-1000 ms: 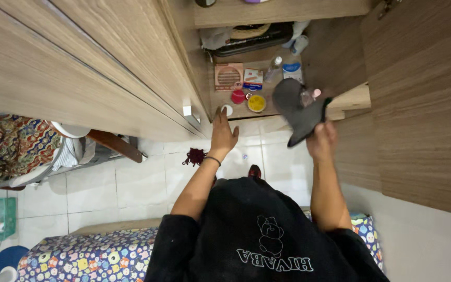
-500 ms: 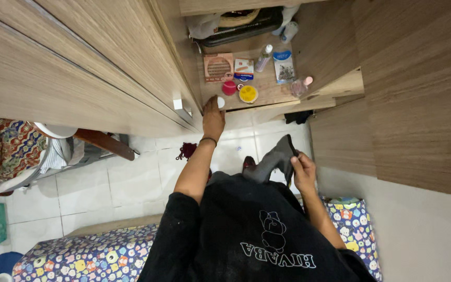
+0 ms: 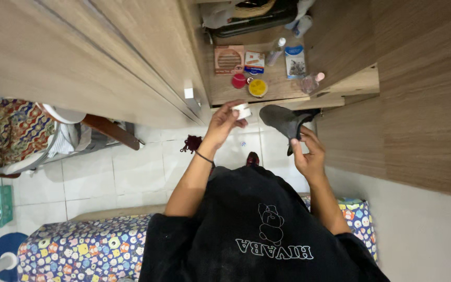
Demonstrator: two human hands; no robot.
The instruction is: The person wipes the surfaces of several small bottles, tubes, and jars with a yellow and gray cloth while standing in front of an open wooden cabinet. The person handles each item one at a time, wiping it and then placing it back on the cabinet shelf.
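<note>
My left hand [image 3: 221,125] grips a small white round jar [image 3: 242,110] just below the front edge of the wooden shelf [image 3: 277,83]. Beside it, my right hand [image 3: 309,154] holds a dark grey cloth [image 3: 284,120] by one end, so the cloth hangs out toward the jar. The two hands are close together in front of the open cupboard. On the shelf lie a red lid [image 3: 238,81], a yellow round tin [image 3: 257,87], a brown flat packet [image 3: 228,58], a small box, a clear bottle [image 3: 275,51] and a pouch.
An open cupboard door [image 3: 105,57] stands at the left and a wooden panel [image 3: 424,104] at the right. Below is a white tiled floor [image 3: 131,177] with a dark red tuft [image 3: 191,143]. A patterned mattress [image 3: 90,250] lies under me, a chair with clothes at left.
My left hand has lifted the white jar off the shelf edge and drawn it back. My right hand has brought the grey cloth up from waist level toward the jar.
</note>
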